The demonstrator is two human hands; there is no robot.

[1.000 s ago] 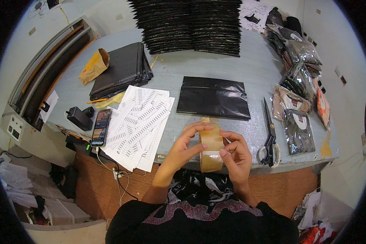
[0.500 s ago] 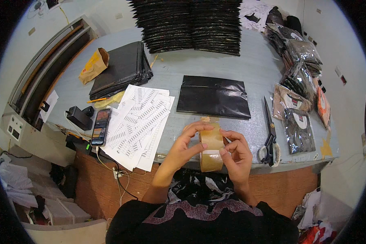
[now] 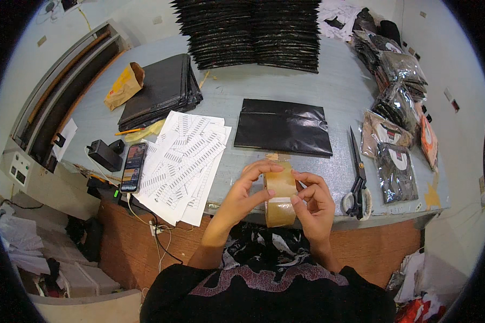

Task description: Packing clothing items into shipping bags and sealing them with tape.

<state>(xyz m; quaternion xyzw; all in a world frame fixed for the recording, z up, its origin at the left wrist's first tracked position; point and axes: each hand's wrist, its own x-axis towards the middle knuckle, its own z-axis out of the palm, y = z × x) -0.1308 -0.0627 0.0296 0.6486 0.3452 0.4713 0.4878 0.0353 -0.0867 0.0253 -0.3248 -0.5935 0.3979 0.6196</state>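
While parted left fingers (image 3: 260,169) hold tape (image 3: 280,213), curled right fingers (image 3: 313,195) grip it.

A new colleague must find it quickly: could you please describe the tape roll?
Find the large grey-blue table, then its near edge. There, held between the left hand and the right hand, is the tape roll: round, wide and glossy tan, unlike the flat black package just beyond it.
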